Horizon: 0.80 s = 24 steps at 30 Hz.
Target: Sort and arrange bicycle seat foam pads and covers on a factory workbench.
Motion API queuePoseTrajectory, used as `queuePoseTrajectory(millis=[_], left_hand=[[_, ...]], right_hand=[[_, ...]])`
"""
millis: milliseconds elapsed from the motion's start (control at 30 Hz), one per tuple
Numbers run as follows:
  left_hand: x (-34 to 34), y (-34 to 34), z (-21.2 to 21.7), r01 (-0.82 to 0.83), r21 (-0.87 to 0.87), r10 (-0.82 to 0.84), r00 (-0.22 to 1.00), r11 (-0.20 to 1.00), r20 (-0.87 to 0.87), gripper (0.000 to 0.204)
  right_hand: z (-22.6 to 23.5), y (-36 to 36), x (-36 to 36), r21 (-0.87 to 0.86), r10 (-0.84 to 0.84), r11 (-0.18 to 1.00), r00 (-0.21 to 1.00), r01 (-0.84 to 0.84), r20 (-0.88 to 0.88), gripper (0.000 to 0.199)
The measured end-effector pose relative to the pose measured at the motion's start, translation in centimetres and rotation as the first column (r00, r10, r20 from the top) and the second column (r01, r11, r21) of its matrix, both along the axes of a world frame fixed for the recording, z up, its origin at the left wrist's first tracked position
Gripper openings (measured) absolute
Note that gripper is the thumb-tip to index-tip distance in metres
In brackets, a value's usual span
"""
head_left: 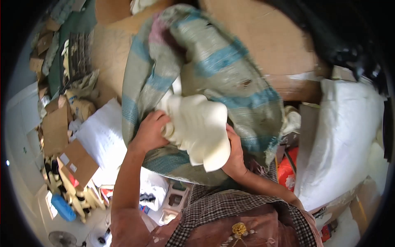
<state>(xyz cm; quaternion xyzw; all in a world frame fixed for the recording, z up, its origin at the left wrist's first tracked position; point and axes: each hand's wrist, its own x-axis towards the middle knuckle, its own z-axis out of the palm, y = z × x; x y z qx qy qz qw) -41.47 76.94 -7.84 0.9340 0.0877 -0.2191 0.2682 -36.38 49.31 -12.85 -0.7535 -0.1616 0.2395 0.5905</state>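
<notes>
Both my hands hold a stack of cream, curved, soft-looking moulded pieces [201, 123] with wavy edges, nested into one another. My left hand [151, 129] is closed round the stack's left end, its fingertips pressed to the edges of the pieces. On the opposite side my right hand [235, 155] grips the stack's right edge, some of its fingers hidden behind it. Behind and beneath the stack spreads a large woven sack [226, 57], grey-green with blue stripes. Its mouth gapes toward me, and another pale piece [177, 86] shows inside, above the stack.
Large brown cardboard [263, 33] lies beyond the sack. A bulky white sack [341, 136] stands at the right, near a red bag [288, 168]. On the left are a white bag [103, 131], cardboard boxes [78, 160] and a fan [61, 238].
</notes>
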Motion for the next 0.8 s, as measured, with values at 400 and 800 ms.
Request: queuePoseTrajectory(millis=[400, 800], left_hand=[[18.9, -31.3, 17.3, 0.08, -0.517, 0.311, 0.718, 0.852, 0.623, 0.05], [32.1, -60.3, 12.3, 0.501, -0.16, -0.451, 0.851, 0.85, 0.271, 0.083]], right_hand=[[26.0, -27.7, 21.6, 0.11, -0.374, 0.917, 0.725, 0.385, 0.579, 0.066], [15.0, -65.4, 34.8, -0.304, -0.915, 0.353, 0.395, 0.885, 0.088, 0.066]])
